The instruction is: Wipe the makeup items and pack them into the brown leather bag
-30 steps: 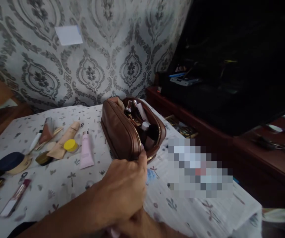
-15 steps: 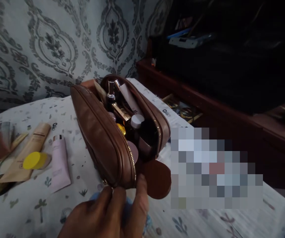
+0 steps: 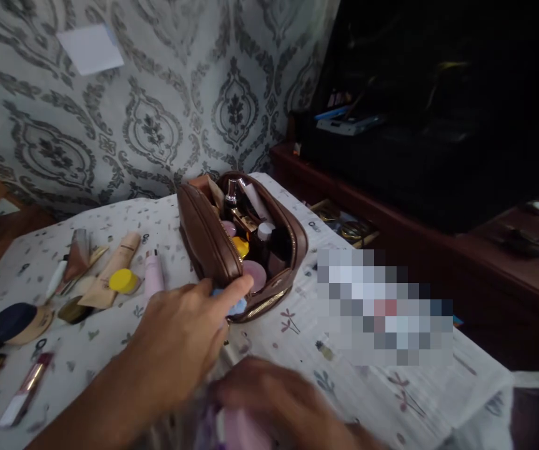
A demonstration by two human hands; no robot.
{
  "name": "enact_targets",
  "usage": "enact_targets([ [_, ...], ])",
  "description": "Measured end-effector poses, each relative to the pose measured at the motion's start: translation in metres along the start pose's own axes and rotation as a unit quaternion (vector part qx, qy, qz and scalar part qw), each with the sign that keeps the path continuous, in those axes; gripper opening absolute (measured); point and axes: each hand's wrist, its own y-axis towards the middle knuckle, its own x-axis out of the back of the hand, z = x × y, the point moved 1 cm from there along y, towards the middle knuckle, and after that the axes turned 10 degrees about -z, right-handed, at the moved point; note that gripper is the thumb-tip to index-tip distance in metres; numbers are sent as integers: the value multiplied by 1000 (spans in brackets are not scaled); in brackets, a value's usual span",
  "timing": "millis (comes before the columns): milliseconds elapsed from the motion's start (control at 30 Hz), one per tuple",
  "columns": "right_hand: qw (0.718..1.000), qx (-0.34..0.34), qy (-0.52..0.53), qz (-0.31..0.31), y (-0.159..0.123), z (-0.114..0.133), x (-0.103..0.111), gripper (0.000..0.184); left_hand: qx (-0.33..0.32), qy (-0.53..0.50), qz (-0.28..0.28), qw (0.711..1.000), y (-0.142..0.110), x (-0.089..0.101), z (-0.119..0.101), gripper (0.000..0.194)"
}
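Note:
A brown zippered makeup bag (image 3: 203, 240) stands open, packed with bottles, tubes and round containers. My left hand (image 3: 185, 325) is closed on its near corner, index finger along the rim close to a round pink container (image 3: 254, 275). Something blue and fluffy (image 3: 234, 305) shows between that hand and the bag. At the bottom my right hand (image 3: 273, 394), smeared by motion, is wrapped over a pink and purple thing (image 3: 245, 431) whose kind I cannot make out. A white-capped dark bottle (image 3: 264, 231) and a yellow item (image 3: 240, 247) sit inside the bag.
Left of the bag lie a pink tube (image 3: 153, 272), a beige tube (image 3: 114, 265), a yellow-lidded jar (image 3: 123, 281), a dark-lidded container (image 3: 19, 323) and a lip gloss tube (image 3: 25, 390). A pixelated patch (image 3: 381, 306) covers something at right. Beyond the bed edge is an open drawer (image 3: 367, 237).
The view has pulled back and the bag appears smaller. A brown disc at its near end is no longer visible. My right hand has come into view with the pink and purple thing.

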Motion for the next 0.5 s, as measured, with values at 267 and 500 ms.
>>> enact_targets([
  [267,929,16,-202,-309,16,63,66,25,43,-47,51,997,7,-10,-11,49],
  [500,939,29,-201,-276,20,59,52,31,114,-258,-7,959,-18,4,-5,56],
])
